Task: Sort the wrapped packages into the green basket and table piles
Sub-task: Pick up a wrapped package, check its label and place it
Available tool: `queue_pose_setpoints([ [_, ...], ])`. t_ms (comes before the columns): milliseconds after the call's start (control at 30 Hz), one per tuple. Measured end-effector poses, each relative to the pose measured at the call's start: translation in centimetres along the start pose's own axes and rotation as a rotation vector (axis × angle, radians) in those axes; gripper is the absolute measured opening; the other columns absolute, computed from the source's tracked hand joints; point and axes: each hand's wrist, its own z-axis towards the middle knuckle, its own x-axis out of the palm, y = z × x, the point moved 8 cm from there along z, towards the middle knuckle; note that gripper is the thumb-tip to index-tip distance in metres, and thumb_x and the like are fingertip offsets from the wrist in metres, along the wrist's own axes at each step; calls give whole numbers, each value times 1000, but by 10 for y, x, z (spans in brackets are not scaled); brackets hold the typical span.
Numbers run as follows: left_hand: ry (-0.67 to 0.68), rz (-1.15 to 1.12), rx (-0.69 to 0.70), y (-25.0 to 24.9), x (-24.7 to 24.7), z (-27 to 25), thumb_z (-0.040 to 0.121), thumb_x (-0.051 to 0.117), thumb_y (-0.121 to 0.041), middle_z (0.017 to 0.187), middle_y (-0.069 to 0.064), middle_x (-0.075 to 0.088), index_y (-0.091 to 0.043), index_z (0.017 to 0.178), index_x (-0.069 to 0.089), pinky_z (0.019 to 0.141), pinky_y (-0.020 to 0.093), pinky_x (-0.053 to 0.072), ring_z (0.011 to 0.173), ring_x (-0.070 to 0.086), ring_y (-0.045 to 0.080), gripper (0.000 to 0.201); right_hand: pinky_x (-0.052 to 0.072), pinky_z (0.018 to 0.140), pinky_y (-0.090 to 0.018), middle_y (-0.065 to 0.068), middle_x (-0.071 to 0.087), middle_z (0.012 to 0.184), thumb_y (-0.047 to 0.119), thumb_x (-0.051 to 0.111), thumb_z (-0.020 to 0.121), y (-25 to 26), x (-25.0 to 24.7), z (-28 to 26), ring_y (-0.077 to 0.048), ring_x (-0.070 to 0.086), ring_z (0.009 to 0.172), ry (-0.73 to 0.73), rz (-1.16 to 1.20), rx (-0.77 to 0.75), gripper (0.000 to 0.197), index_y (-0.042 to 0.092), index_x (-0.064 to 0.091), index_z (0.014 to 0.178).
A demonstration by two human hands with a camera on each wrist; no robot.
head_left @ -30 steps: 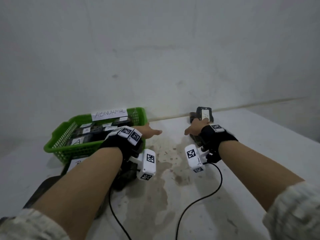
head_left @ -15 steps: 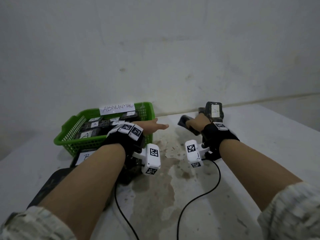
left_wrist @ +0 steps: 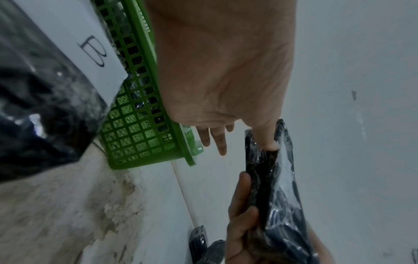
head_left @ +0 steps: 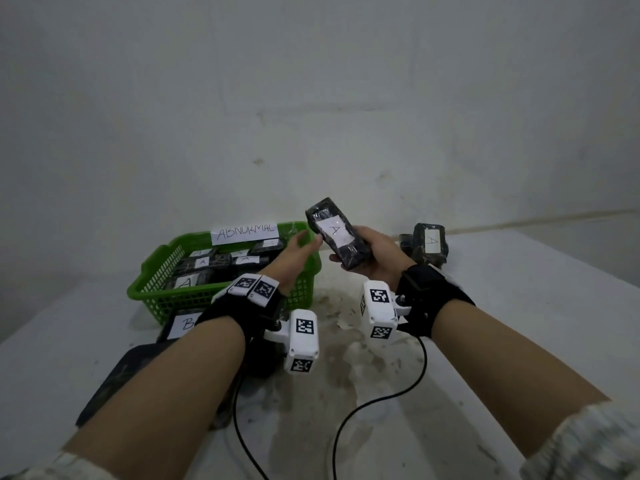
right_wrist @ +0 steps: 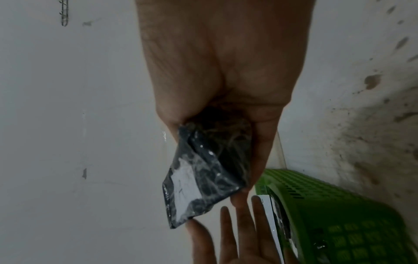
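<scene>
Left hand (left_wrist: 224, 71) thumb touches held package (left_wrist: 278, 187).

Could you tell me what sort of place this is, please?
Probably a makeshift sorting station: a stained table against a bare wall, a green basket signed ABNORMAL, lettered packages.

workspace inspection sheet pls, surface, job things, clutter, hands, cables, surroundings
surface: white table, brown stains mid-front.
job's things: A package held up; green basket marked ABNORMAL holds A packages; A pile at the back right; B package in front of the basket.
clutter: dark flat item at the front left edge.
grippers: right hand grips the A package; left hand open, thumb touching its end.
cables: two black cables trail from the wrists.
surroundings: bare grey wall.
</scene>
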Motion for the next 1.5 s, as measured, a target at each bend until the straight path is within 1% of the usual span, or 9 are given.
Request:
queue_pose_setpoints([
  [133,-3,-264,121,-24,-3,-22,89,61,-22,123,14,58,-28,139,30,82,47,55,98,62,26,59,51,49,-25,-16,63,106,16,45,98,-3,13,-2,-33,65,79,6,-66,3,12,17,57,98],
  [300,-43,-449,244,-33,-19,-27,90,54,1,135,17,48,-23,137,37,62,36,60,96,62,28,55,53,64,-28,-3,62,93,40,51,95,-4,32,-10,-17,60,79,-4,-82,54,21,20,58,95],
  [367,-117,-530,256,-31,-31,-30,90,55,1,134,19,49,-20,137,34,61,33,59,94,62,27,56,55,67,-32,-4,60,98,42,55,92,-4,40,-12,-19,61,84,17,-3,34,22,21,57,97],
  [533,-177,-518,234,-26,-52,-37,89,58,-3,119,13,55,-17,133,31,74,37,59,98,61,26,53,56,60,-26,-6,60,103,9,59,91,-8,51,-9,-22,62,85,18,75,-123,21,17,53,109],
  [633,-164,-468,217,-23,-60,-40,91,57,-8,108,9,56,-19,122,33,77,40,57,97,61,25,41,51,57,-23,-1,61,102,19,57,94,-10,53,-7,-20,61,86,-49,-20,-171,25,21,51,118],
  [800,-170,-492,217,-13,-69,-42,93,54,-8,107,8,55,-18,120,33,75,37,59,95,63,24,36,47,79,-40,1,64,98,28,55,95,-20,63,0,-8,66,67,-75,-49,-227,17,24,53,112],
  [1033,-161,-509,238,-5,-75,-44,93,53,-8,128,15,48,-18,122,31,72,34,60,104,60,28,37,46,48,-23,-4,61,96,23,54,96,-30,67,0,-14,59,52,-92,-47,-228,20,14,52,114],
  [1267,-72,-549,193,0,-76,-46,98,45,-16,121,9,53,-20,122,33,81,48,56,109,60,33,28,49,42,-21,-8,60,96,18,55,95,-31,68,3,-16,60,47,-51,-8,-193,16,12,53,110],
  [1500,-95,-502,170,3,-78,-47,97,48,-17,123,10,52,-20,125,31,75,44,58,106,61,32,33,51,46,-22,-10,62,94,12,56,94,-33,69,3,-17,63,50,-30,-8,-174,32,8,49,125],
])
